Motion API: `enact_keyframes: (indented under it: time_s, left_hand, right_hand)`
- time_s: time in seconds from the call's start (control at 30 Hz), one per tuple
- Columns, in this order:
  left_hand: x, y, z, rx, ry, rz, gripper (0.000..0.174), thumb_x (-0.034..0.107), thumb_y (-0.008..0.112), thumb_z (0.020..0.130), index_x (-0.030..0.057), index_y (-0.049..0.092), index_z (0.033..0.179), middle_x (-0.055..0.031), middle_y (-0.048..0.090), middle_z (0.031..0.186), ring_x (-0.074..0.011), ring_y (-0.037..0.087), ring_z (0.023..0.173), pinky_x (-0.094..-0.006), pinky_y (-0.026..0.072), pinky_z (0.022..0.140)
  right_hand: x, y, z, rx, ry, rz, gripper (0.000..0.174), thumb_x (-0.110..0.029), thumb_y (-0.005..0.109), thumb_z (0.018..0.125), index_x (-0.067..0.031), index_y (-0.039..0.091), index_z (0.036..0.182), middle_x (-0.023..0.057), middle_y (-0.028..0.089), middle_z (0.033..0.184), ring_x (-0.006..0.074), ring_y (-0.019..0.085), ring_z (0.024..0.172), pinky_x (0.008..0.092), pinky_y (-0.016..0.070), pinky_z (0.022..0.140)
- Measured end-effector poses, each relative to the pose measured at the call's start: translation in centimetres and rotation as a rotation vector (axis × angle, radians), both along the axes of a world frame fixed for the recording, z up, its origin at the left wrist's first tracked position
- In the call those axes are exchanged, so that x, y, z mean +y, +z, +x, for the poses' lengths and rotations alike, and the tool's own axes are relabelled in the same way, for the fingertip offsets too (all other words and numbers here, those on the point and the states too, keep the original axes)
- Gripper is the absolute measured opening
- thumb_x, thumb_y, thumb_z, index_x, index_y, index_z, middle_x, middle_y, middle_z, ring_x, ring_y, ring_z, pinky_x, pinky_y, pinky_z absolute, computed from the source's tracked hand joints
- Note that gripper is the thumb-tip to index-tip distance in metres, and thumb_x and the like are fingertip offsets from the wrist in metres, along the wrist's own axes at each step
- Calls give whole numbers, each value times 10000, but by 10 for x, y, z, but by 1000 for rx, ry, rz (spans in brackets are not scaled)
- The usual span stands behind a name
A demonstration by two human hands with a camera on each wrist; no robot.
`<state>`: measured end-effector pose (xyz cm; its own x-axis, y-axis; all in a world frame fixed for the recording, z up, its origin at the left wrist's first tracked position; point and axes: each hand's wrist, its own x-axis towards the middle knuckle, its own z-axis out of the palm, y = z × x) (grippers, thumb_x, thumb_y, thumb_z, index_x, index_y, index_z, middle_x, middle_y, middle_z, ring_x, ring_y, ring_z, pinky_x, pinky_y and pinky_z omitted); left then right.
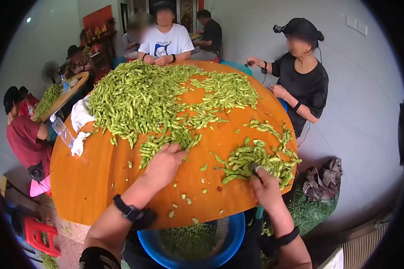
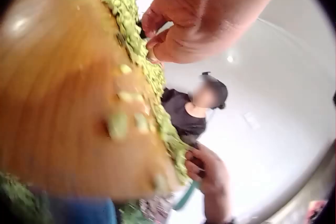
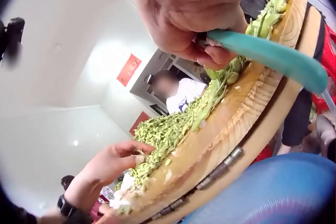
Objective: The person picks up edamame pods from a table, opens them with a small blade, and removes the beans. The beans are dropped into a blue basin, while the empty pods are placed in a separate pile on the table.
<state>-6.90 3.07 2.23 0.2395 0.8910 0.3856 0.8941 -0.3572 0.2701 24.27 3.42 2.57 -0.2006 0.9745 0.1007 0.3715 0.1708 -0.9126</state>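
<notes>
I count one round table (image 1: pixel 94 175), two pod heaps and one blue basin (image 1: pixel 238 237) under its near edge. My left hand (image 1: pixel 164 163) curls onto the big heap (image 1: pixel 139 98); I cannot tell if it pinches a pod. My right hand (image 1: pixel 265 188) grips one teal-handled tool (image 3: pixel 273 56) at the smaller heap (image 1: pixel 256 157). Scattered pod bits lie between the hands; one bottle (image 1: pixel 62 130) stands at the left rim.

Black straps (image 1: pixel 129 210) circle wrists of left hand (image 1: pixel 165 164) and right hand (image 1: pixel 265 187).
</notes>
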Motion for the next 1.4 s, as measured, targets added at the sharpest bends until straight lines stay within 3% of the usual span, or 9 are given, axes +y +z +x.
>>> enact_keyframes:
  time_s: [0.13, 0.3, 0.4, 0.47, 0.6, 0.67, 0.77, 1.2, 1.4]
  left_hand:
    - [26, -3, 0, 184, -43, 69, 125, -23, 562, 764, 50, 562, 865, -127, 550, 913, -343, 582, 845, -393, 496, 724]
    - [21, -4, 0, 354, 18, 166, 183, -21, 550, 751, 43, 523, 920, -136, 548, 903, -333, 589, 849, -414, 491, 722]
    - [9, 7, 5, 349, 8, 162, 214, -53, 538, 751, 44, 522, 942, -142, 552, 883, -357, 584, 809, -413, 491, 695]
    - [-5, 11, 13, 2, 31, 9, 248, -73, 521, 817, 50, 535, 1032, -95, 585, 851, -263, 597, 708, -338, 487, 617]
    - [-19, 2, 18, -596, -70, -239, 272, -49, 490, 900, 73, 531, 1139, -28, 612, 852, -124, 581, 654, -242, 458, 559]
    - [-26, 2, 20, -1064, -142, -347, 237, 3, 541, 929, 65, 563, 1157, 3, 600, 826, -65, 559, 699, -221, 457, 607]
    - [-34, 1, 21, -1318, -69, -510, 208, 41, 569, 935, 50, 591, 1141, 19, 603, 854, -55, 537, 681, -193, 452, 620]
    - [-30, -9, 15, -1272, -212, -303, 187, 126, 593, 938, 12, 658, 1070, -16, 607, 821, -86, 552, 618, -217, 455, 555]
    - [-32, -5, 13, -1363, -182, -444, 208, 75, 583, 940, 30, 639, 1135, 1, 609, 833, -60, 571, 630, -202, 489, 582]
  right_hand:
    - [-13, 10, -13, 117, 58, -250, 152, -46, 517, 910, 12, 568, 1040, 39, 543, 659, 96, 533, 493, 251, 427, 461]
    - [-8, 4, -39, 122, 240, -78, 150, -41, 525, 898, 3, 566, 1035, 54, 556, 664, 97, 532, 486, 266, 441, 467]
    - [-4, -1, -62, 140, 263, 42, 184, -23, 530, 875, -1, 563, 1055, 140, 558, 668, 194, 555, 514, 306, 434, 502]
    - [-3, 2, -74, 145, 290, 173, 176, -10, 533, 860, -1, 550, 1035, 186, 527, 681, 282, 531, 544, 347, 421, 529]
    - [2, 1, -96, 150, 300, 90, 141, -10, 535, 858, 6, 535, 998, 190, 520, 690, 273, 517, 533, 356, 410, 522]
    - [4, -3, -101, 149, 353, 71, 86, -31, 532, 878, 4, 532, 957, 136, 532, 657, 204, 531, 514, 322, 416, 503]
    - [-6, 10, -101, 272, 490, -238, 84, -73, 510, 928, -8, 562, 922, 12, 557, 668, 76, 524, 499, 237, 417, 466]
    - [-13, 22, -97, 195, 395, -158, 78, -65, 510, 925, -10, 561, 903, 13, 556, 676, 67, 524, 510, 230, 416, 472]
    - [-11, 7, -111, 88, 328, 125, 91, -30, 525, 887, 3, 554, 967, 102, 494, 587, 145, 522, 489, 325, 392, 464]
